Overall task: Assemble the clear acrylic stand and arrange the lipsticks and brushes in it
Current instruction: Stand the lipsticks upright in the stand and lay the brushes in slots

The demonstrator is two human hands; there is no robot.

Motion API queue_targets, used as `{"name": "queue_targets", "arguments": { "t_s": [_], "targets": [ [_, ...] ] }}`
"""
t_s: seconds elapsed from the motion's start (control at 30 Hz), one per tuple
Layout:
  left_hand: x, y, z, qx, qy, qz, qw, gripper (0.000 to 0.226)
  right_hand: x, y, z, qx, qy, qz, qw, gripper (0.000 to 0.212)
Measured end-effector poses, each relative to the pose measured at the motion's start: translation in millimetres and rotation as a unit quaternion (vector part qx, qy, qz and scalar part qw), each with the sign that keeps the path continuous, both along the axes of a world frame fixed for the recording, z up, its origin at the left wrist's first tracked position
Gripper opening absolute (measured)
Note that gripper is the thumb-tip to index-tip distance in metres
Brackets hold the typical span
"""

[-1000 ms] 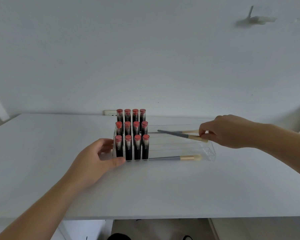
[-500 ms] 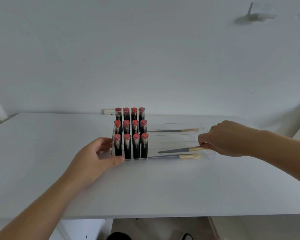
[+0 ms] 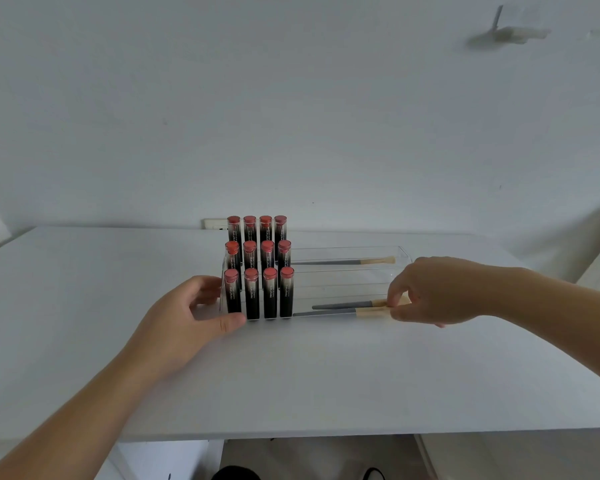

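Clear stepped acrylic stand (image 3: 343, 271) on white bench (image 3: 84, 306), twelve glossy black red-capped lipstick tubes (image 3: 258, 268) upright at its left. Left hand (image 3: 187, 313) curled round stand's left end. Right hand (image 3: 430, 292) pinches pale tip of thin grey-handled brush (image 3: 340, 305) in front tier. Risk: slick acrylic could slide, round brush could roll off.

White surface (image 3: 326, 375) runs wide, its far edge meeting the wall. One thing stands on it: the clear acrylic stand (image 3: 347, 275), set toward the far edge, a little left of centre. Just left of the stand, the left hand (image 3: 184, 320) rests on the surface.
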State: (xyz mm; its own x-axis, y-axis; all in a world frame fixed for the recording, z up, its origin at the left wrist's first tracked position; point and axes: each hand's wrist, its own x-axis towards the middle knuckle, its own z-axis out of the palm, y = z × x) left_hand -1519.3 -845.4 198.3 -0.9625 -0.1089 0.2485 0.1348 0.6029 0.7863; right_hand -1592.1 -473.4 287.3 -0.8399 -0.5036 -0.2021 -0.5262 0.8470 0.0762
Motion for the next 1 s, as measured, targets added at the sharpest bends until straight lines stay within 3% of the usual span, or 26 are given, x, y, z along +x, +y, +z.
{"name": "queue_targets", "arguments": {
  "t_s": [0.1,0.2,0.47,0.6,0.77,1.0],
  "targets": [
    [-0.2,0.2,0.0,0.0,-0.001,0.002,1.0,0.103,0.0,-0.5,0.5,-0.006,-0.044,-0.033,0.998,0.026],
    [-0.3,-0.2,0.2,0.0,-0.001,0.0,1.0,0.097,-0.8,-2.5,1.1,-0.078,-0.114,-0.071,0.988,0.022],
    [0.1,1.0,0.2,-0.001,0.003,0.0,1.0,0.084,-1.4,-3.7,2.6,-0.168,-0.164,-0.111,0.966,0.016],
    [-0.2,0.3,-0.3,0.0,0.002,-0.002,1.0,0.08,-5.5,4.0,5.1,-0.152,-0.098,-0.08,0.98,0.009],
    [-0.7,-0.2,-0.3,0.002,0.003,0.001,1.0,0.091,-13.0,15.3,2.8,-0.006,0.074,-0.019,0.997,0.02],
    [0.0,0.0,0.5,-0.005,0.0,0.002,1.0,0.097,-15.9,9.8,3.3,-0.007,0.096,0.003,0.995,0.015]
  ]
}}
